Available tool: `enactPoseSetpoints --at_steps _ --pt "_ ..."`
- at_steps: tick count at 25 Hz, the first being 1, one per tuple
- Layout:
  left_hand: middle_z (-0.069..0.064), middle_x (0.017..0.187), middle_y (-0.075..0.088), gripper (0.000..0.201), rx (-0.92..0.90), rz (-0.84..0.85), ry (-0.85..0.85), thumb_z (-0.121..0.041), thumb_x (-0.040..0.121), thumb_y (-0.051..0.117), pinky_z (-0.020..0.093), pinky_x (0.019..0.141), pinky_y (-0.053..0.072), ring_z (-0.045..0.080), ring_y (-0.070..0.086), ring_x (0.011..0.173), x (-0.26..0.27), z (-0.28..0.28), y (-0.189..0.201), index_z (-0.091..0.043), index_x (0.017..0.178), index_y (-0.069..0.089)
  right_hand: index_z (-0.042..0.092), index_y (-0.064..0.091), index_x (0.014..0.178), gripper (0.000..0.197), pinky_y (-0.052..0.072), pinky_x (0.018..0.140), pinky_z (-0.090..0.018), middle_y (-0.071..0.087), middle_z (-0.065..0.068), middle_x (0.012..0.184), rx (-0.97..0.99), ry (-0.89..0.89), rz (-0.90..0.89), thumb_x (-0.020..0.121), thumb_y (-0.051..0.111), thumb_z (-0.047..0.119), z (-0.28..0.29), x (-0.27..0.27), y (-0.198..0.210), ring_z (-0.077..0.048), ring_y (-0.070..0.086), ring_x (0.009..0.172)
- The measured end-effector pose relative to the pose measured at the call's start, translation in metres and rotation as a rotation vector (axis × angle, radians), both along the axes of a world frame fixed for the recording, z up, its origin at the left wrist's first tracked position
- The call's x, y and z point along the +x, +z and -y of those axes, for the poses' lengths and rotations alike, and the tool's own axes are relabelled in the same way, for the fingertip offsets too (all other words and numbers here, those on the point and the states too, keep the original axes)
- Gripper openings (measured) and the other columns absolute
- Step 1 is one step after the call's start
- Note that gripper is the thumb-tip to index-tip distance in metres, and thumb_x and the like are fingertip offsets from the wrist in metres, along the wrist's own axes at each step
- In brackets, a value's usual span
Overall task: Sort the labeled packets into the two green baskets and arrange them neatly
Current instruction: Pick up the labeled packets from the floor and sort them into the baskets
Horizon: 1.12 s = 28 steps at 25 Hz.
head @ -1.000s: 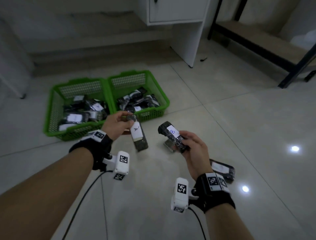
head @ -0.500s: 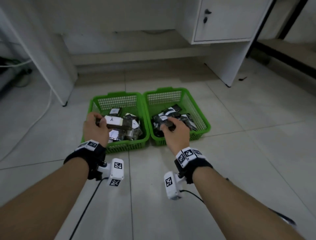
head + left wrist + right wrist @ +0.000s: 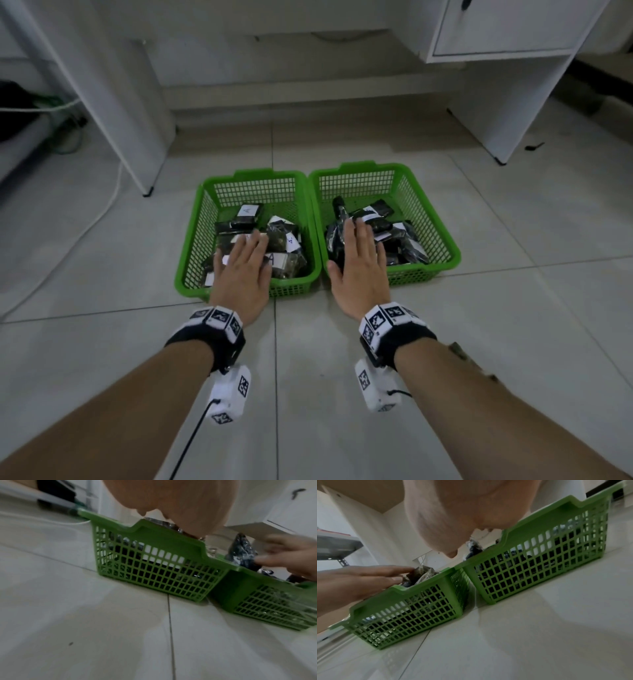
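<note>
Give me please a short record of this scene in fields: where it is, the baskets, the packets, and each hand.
place: tiled floor before a white desk
left basket: dark packets, some labels read A
right basket: dark packets, labels unreadable
baskets: side by side
left hand: flat, fingers straight, on the left basket's packets
right hand: flat, fingers straight, on the right basket's packets

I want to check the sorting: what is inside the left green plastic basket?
The left green plastic basket holds dark packets with white labels, several marked A. The left hand lies flat on them, hiding the packets beneath.
</note>
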<state>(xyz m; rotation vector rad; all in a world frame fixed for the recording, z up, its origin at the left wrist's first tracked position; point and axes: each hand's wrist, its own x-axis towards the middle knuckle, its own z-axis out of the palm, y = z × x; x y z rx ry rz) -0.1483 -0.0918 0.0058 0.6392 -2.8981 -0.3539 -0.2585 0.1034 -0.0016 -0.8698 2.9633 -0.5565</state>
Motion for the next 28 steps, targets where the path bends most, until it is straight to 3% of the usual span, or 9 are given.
enactPoseSetpoints --at_steps 3,6,9,11,13,17,20,24,28 --pt "-0.006 0.166 0.008 0.059 0.066 0.119 0.023 -0.049 0.103 0.019 0.056 0.121 0.001 0.016 0.001 0.153 -0.017 -0.008 0.012 -0.025 0.157 0.015 0.017 0.015 0.161 0.061 0.0 0.126 -0.047 -0.003 0.002 0.17 0.112 0.098 0.008 0.107 0.028 0.043 -0.001 -0.003 0.003 -0.022 -0.01 0.156" --pt "-0.003 0.166 -0.002 0.065 0.09 0.285 0.045 -0.053 0.102 0.014 0.057 0.12 -0.005 0.021 -0.007 0.152 -0.029 -0.013 0.026 -0.022 0.158 0.007 0.017 0.024 0.159 0.058 0.0 0.126 -0.046 0.005 0.002 0.17 0.121 0.068 0.076 0.108 0.025 0.044 -0.003 -0.009 0.007 -0.022 -0.004 0.156" --pt "0.003 0.166 0.001 0.066 -0.001 0.243 0.025 -0.051 0.102 0.016 0.055 0.12 -0.004 0.026 -0.004 0.153 -0.028 -0.023 0.032 -0.016 0.157 0.01 0.018 0.038 0.153 0.053 0.003 0.126 -0.048 0.019 -0.002 0.167 -0.008 0.032 0.028 0.106 0.031 0.042 -0.018 -0.001 0.016 -0.024 0.009 0.155" --pt "0.011 0.158 0.029 0.058 -0.103 0.108 -0.087 -0.045 0.101 0.022 0.053 0.12 0.01 0.031 0.023 0.147 -0.025 -0.04 0.04 -0.013 0.147 0.035 0.016 0.05 0.143 0.047 0.011 0.124 -0.051 0.034 -0.007 0.16 -0.123 -0.055 0.019 0.104 0.04 0.04 -0.046 0.015 0.018 -0.027 0.023 0.15" --pt "0.009 0.126 0.055 0.045 -0.18 -0.045 -0.27 -0.04 0.096 0.028 0.049 0.107 0.034 0.032 0.05 0.119 -0.026 -0.066 0.05 -0.013 0.12 0.054 0.013 0.058 0.131 0.043 0.024 0.119 -0.053 0.049 -0.009 0.147 -0.219 -0.147 0.009 0.097 0.046 0.037 -0.081 0.037 0.014 -0.03 0.039 0.139" --pt "0.007 0.106 0.055 0.018 -0.158 -0.044 -0.708 -0.025 0.092 0.048 0.043 0.083 0.047 0.029 0.055 0.095 -0.038 -0.15 0.055 -0.013 0.103 0.058 0.012 0.064 0.121 0.044 0.032 0.113 -0.047 0.058 -0.006 0.13 -0.238 -0.334 0.097 0.08 0.051 0.025 -0.17 0.092 -0.005 -0.03 0.048 0.126" --pt "0.006 0.115 0.054 0.02 -0.102 0.131 -0.917 -0.02 0.09 0.053 0.038 0.086 0.045 0.025 0.054 0.104 -0.041 -0.235 0.04 -0.014 0.108 0.06 0.014 0.065 0.114 0.049 0.032 0.113 -0.049 0.058 -0.004 0.128 -0.181 -0.522 0.129 0.068 0.05 0.021 -0.246 0.125 -0.022 -0.031 0.049 0.125" --pt "0.004 0.133 0.044 0.039 -0.18 0.388 -0.935 -0.013 0.084 0.057 0.043 0.092 0.044 0.026 0.045 0.12 -0.044 -0.308 0.001 -0.018 0.123 0.051 0.021 0.056 0.126 0.056 0.01 0.123 -0.049 0.044 -0.002 0.148 -0.063 -0.807 0.183 0.072 0.069 0.02 -0.321 0.142 -0.035 -0.025 0.03 0.144" --pt "0.003 0.147 0.034 0.061 -0.185 0.532 -0.883 -0.005 0.08 0.06 0.048 0.102 0.04 0.027 0.034 0.135 -0.055 -0.325 -0.027 -0.02 0.136 0.041 0.018 0.055 0.134 0.067 0.028 0.108 -0.038 0.055 -0.003 0.135 -0.19 -0.835 0.326 0.07 0.074 0.015 -0.374 0.144 -0.049 -0.025 0.04 0.132"
